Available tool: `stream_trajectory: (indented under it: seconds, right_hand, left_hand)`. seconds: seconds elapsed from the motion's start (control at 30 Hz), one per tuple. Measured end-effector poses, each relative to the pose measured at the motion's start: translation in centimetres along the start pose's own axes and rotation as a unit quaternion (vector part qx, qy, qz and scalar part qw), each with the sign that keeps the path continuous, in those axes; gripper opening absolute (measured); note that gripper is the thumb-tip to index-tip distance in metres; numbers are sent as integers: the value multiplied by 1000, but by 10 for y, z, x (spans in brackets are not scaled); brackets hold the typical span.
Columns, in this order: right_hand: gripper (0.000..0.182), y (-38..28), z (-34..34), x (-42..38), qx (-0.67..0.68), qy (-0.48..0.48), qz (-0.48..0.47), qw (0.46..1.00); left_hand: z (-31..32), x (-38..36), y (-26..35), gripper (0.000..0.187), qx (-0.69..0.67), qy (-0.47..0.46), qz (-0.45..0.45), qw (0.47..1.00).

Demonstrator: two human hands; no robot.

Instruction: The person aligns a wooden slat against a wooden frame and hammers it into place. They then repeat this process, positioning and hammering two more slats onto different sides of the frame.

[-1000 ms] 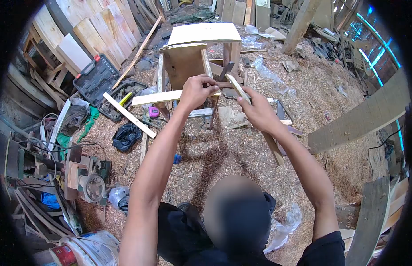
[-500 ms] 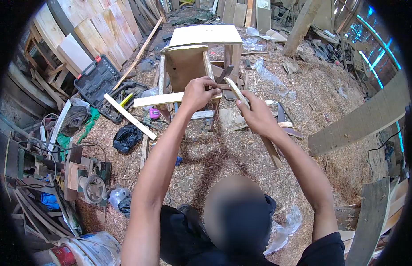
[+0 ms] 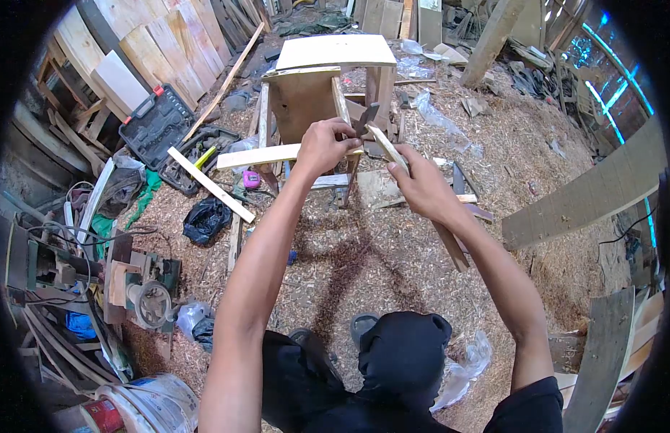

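A hammer (image 3: 389,149) with a long wooden handle is gripped in my right hand (image 3: 423,186). Its dark head sits close to the fingertips of my left hand (image 3: 322,149). Those fingers are pinched together over the right end of a pale wooden strip (image 3: 266,156); whatever is between them is too small or hidden to make out. The strip lies across the near end of a wooden frame (image 3: 265,119) with a brown panel inside. Behind that frame stands a piece with a pale, slightly curved top (image 3: 336,52).
Wood shavings cover the floor (image 3: 414,245). An open tool case (image 3: 158,123), a pink tape measure (image 3: 251,179), a loose strip (image 3: 211,184) and a black plastic bag (image 3: 207,220) lie left. A machine with a handwheel (image 3: 153,304) stands nearer. Long boards (image 3: 587,195) lean at right.
My right hand has shifted slightly right, and the hammer handle's lower end has swung right with it. My left hand stays almost in place. A foot now shows beside the dark clothing below.
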State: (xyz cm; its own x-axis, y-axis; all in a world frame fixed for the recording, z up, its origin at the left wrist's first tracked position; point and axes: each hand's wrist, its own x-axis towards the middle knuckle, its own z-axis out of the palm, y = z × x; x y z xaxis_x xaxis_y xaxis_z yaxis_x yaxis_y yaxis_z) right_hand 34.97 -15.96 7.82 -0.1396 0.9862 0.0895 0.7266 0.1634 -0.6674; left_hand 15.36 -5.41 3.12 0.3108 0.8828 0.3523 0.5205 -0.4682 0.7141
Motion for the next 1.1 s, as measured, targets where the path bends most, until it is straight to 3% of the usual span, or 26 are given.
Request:
stream_trajectory:
  seconds: [0.27, 0.47, 0.63, 0.77, 0.87, 0.93, 1.1]
  right_hand:
    - [34, -8, -6, -4, -9, 4, -17, 1000]
    - [37, -6, -8, 0, -28, -34, 39, 998]
    - [38, -1, -5, 1, -65, -16, -9, 998]
    - [39, -1, -6, 0, -27, -16, 8, 999]
    - [38, 5, -1, 1, -59, 14, -54, 997]
    - [37, -9, -9, -2, -25, -15, 13, 999]
    - [37, -7, -6, -1, -41, -9, -6, 999]
  left_hand:
    - [-1, 1, 1, 20, -13, -7, -7, 1000]
    - [1, 1, -1, 20, 0, -1, -4, 1000]
    - [-2, 1, 0, 21, -4, -1, -8, 1000]
    - [-1, 1, 1, 21, -7, -3, -1, 1000]
    - [0, 2, -1, 21, 9, 1, 4, 1000]
    - [-1, 1, 3, 21, 6, -2, -6, 1000]
    - [-2, 0, 2, 22, 8, -2, -2, 1000]
